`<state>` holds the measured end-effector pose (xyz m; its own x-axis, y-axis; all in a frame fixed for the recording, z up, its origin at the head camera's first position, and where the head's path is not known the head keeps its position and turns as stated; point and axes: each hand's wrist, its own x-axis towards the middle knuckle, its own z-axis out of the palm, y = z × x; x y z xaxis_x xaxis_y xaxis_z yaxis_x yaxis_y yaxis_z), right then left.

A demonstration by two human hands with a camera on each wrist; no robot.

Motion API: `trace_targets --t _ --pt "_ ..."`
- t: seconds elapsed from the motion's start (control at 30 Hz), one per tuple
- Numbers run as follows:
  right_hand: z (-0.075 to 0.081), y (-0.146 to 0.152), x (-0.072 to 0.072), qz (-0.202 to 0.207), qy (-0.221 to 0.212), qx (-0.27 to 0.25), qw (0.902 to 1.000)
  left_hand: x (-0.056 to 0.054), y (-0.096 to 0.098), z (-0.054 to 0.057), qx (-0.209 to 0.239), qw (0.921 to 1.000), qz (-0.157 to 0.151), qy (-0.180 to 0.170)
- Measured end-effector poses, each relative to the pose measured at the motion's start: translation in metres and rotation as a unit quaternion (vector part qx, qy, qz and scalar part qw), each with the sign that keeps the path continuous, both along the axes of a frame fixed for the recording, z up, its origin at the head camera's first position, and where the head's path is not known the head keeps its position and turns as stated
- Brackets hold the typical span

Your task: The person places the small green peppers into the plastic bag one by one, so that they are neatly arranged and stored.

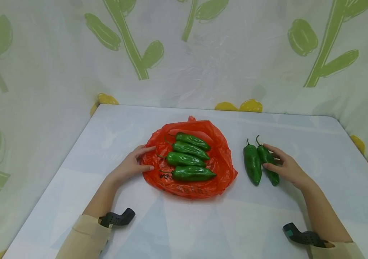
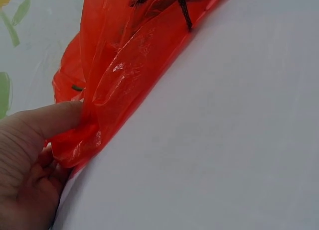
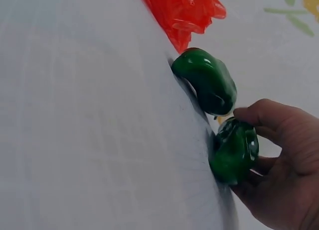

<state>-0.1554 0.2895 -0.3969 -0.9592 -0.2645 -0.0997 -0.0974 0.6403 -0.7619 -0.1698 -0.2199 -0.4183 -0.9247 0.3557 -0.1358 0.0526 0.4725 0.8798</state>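
Note:
Several green peppers [image 1: 188, 159] lie side by side on a spread red plastic bag [image 1: 192, 192]. My left hand [image 1: 134, 162] pinches the left edge of this bag; in the left wrist view its thumb [image 2: 55, 121] presses on the gathered plastic, with fingers curled behind. To the right of the bag lie two more green peppers. My right hand [image 1: 284, 167] grips the outer pepper [image 1: 269, 165] from its right side, thumb and fingers about it. The inner pepper [image 1: 252, 163] lies right beside that one, its stem pointing away from me.
Everything lies on a white table [image 1: 197, 223] with faint grey triangles. Behind the table hangs a pale curtain [image 1: 223, 64] printed with green leaves. Black wrist devices are strapped on the left forearm [image 1: 98, 201] and the right forearm [image 1: 323, 208].

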Motion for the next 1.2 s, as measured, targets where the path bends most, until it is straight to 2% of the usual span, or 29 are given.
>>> trace_targets --t 0.17,0.4,0.57,0.83,1.2 --pt "-0.0041 -0.0006 -0.0002 -0.007 0.028 0.007 0.9996 -0.0008 -0.0009 -0.0009 0.000 1.0000 -0.002 -0.001" --pt "-0.0098 -0.0022 0.0014 -0.040 0.055 0.027 0.9973 -0.0026 0.0009 0.0000 -0.003 1.0000 -0.004 0.001" --pt "-0.0094 -0.0043 0.0019 -0.073 0.054 0.030 0.9954 -0.0016 0.0002 0.0002 -0.004 1.0000 -0.002 -0.003" --pt "-0.0076 -0.0014 0.0037 -0.128 0.045 -0.004 0.9907 -0.0050 0.0013 -0.0028 -0.005 0.9999 -0.007 0.008" --pt "-0.0042 -0.0092 0.0037 -0.128 0.077 -0.022 0.9885 -0.0025 -0.0013 -0.0046 -0.005 0.9998 -0.008 0.019"
